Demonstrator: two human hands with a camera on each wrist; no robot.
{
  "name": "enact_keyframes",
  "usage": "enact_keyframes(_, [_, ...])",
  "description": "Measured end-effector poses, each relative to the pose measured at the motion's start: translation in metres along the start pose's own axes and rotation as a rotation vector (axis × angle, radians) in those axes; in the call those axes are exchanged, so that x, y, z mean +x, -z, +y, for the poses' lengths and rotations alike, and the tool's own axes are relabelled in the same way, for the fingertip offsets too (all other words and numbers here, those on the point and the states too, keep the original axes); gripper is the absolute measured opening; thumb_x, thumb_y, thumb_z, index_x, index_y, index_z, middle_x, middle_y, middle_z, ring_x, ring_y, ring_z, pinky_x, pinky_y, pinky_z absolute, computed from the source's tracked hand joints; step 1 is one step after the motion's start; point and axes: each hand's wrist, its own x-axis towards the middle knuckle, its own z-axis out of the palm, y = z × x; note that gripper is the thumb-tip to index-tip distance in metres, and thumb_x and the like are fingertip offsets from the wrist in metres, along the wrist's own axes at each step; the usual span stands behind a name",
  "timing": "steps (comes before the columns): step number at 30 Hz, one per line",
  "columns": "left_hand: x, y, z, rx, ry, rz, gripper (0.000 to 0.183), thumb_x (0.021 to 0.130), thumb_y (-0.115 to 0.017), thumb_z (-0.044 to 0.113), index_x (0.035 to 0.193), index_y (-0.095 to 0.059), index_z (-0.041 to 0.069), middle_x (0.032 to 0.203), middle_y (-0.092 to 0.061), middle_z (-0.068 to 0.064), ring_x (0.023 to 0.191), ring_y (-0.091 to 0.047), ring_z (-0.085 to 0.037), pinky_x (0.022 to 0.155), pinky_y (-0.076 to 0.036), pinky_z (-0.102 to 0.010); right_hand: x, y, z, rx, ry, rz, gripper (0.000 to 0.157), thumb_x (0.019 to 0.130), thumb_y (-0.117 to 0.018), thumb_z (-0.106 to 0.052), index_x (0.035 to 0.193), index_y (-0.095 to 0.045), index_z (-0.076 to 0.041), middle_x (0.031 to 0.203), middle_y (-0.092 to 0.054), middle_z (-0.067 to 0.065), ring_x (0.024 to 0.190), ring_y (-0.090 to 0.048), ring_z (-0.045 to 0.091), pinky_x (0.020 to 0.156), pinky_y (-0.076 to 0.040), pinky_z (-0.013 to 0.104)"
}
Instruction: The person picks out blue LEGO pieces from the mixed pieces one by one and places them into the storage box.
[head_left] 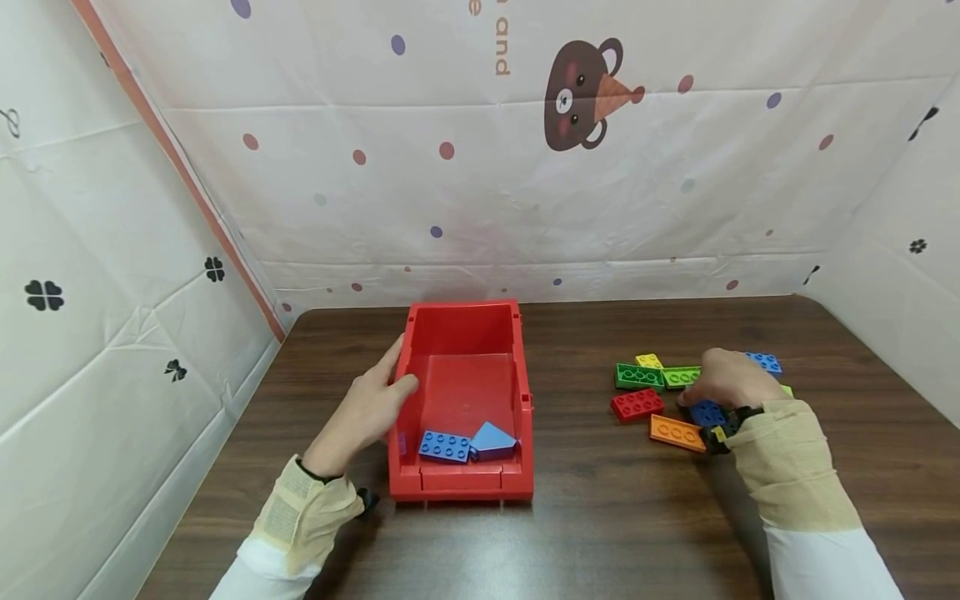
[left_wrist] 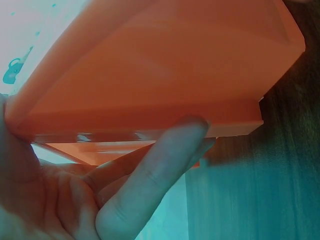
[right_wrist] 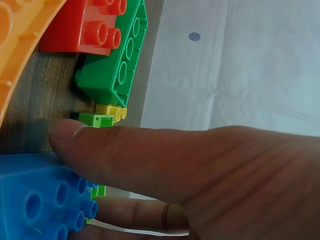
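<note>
My left hand (head_left: 367, 412) holds the left wall of a red plastic bin (head_left: 522, 392), its thumb at the rim. In the left wrist view, thumb and fingers lie along the edge of the bin (left_wrist: 170, 65). Inside the bin are a blue studded brick (head_left: 445, 446) and a blue sloped brick (head_left: 492, 437). My right hand (head_left: 731, 379) reaches down among loose toy bricks. Its thumb overlaps a blue brick (right_wrist: 37, 200) in the right wrist view. That brick hides its fingertips, so I cannot tell whether they grip anything.
Around the right hand lie a red brick (head_left: 637, 405), an orange brick (head_left: 677, 432), a dark green brick (head_left: 639, 377), a light green brick (head_left: 681, 377), a yellow brick (head_left: 648, 361) and another blue brick (head_left: 765, 362). A printed cloth (head_left: 480, 200) hangs behind the wooden table (head_left: 577, 525).
</note>
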Motion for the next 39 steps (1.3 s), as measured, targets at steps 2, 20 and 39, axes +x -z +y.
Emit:
enact_keyframes(2, [0.0002,0.0001,0.0,-0.001,-0.002,0.0,0.078,0.102,-0.053,0.024,0.172,-0.019,0.026,0.133,-0.062,-0.023,0.096,-0.071,-0.034,0.07,-0.065,-0.045,0.001,-0.0001,-0.0002,0.002,-0.007,-0.009,0.04,0.09,-0.08,-0.026,0.095,-0.067,0.011,0.082,-0.065,0.016,0.074,-0.062,0.03,0.067,-0.057,0.043])
enact_keyframes(20, [0.0023,-0.0012,-0.001,-0.001,-0.005,0.008,0.078,0.101,-0.053,0.024,0.172,-0.021,0.027,0.124,-0.066,-0.022,0.083,-0.072,-0.028,0.065,-0.064,-0.044,0.0033,-0.0059,-0.0016,-0.013,0.014,-0.066,0.028,0.09,-0.081,-0.024,0.078,-0.068,-0.002,0.07,-0.049,0.003,0.064,-0.051,0.019,0.062,-0.044,0.034])
enact_keyframes(39, [0.0,-0.0003,-0.0004,0.003,-0.003,0.018,0.076,0.101,-0.051,0.026,0.172,-0.022,0.027,0.125,-0.066,-0.022,0.083,-0.071,-0.028,0.062,-0.064,-0.043,0.0053,-0.0062,0.0005,-0.002,0.05,-0.073,0.026,0.089,-0.081,-0.021,0.079,-0.066,-0.003,0.071,-0.05,0.003,0.064,-0.051,0.019,0.061,-0.043,0.034])
